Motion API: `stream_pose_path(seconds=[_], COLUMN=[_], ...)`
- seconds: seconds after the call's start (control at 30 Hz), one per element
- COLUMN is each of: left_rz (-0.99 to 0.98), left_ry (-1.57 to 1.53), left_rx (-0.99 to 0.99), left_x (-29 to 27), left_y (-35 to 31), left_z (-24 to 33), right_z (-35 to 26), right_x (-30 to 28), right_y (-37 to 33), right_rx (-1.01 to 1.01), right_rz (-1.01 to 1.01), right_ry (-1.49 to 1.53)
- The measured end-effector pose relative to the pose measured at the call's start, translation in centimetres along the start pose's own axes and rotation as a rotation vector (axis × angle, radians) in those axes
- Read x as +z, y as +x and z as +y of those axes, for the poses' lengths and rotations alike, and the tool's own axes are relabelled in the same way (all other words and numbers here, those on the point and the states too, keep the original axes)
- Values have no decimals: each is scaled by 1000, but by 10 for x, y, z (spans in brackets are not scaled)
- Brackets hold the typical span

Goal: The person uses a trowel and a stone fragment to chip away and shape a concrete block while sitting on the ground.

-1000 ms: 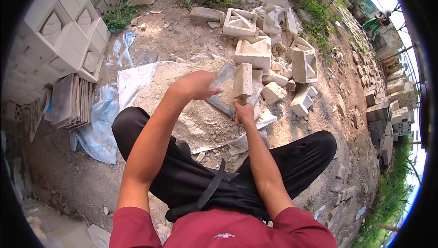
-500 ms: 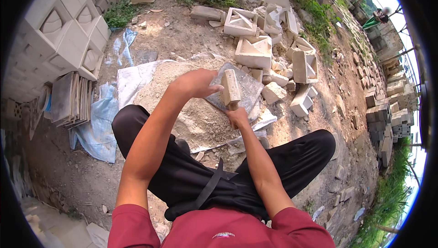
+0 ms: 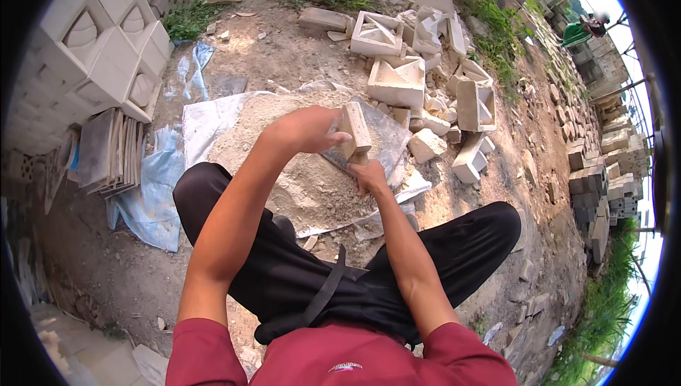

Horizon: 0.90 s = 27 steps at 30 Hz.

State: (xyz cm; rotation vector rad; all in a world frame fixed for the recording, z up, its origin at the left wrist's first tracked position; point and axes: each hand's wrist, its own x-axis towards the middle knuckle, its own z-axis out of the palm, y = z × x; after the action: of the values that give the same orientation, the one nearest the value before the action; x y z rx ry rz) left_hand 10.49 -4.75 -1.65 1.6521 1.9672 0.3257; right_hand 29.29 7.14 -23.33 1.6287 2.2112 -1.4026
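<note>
My right hand [image 3: 367,174] is closed round the short handle of a dusty, pale mallet [image 3: 357,130] with a long block-shaped head. The mallet is over a grey flat slab [image 3: 390,125], which lies tilted at the edge of a heap of pale crumbled material [image 3: 262,130]. To the left, my left hand [image 3: 312,130] reaches over the heap and slab. Its thumb is stretched out beside the mallet head, apart from the fingers, whose tips are partly hidden. I cannot see anything held in that hand.
Broken pale moulded blocks [image 3: 397,81] lie beyond the slab to the right. A white sheet [image 3: 206,127] is under the heap. On the left stand thin leaning boards [image 3: 106,152], a blue sheet [image 3: 160,194] and stacked patterned blocks [image 3: 106,38]. A person [image 3: 592,28] is far right.
The mallet head has shifted slightly left and turned, showing more of its side, and is now close against my left thumb. My left hand has hardly moved.
</note>
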Motion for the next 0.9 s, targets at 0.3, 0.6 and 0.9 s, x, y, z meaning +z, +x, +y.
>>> stream_pose_path(seconds=[0.3, 0.6, 0.9], left_rz=[-22, 26, -12], left_ry=[28, 23, 26], left_rx=[-51, -26, -68], left_x=[-2, -5, -2], left_y=[12, 3, 8], left_z=[0, -2, -3], right_z=[17, 5, -2], right_x=[-2, -2, -5], right_y=[-2, -6, -6], right_rx=[-55, -42, 40], right_rz=[126, 151, 100], right_ry=[124, 213, 360])
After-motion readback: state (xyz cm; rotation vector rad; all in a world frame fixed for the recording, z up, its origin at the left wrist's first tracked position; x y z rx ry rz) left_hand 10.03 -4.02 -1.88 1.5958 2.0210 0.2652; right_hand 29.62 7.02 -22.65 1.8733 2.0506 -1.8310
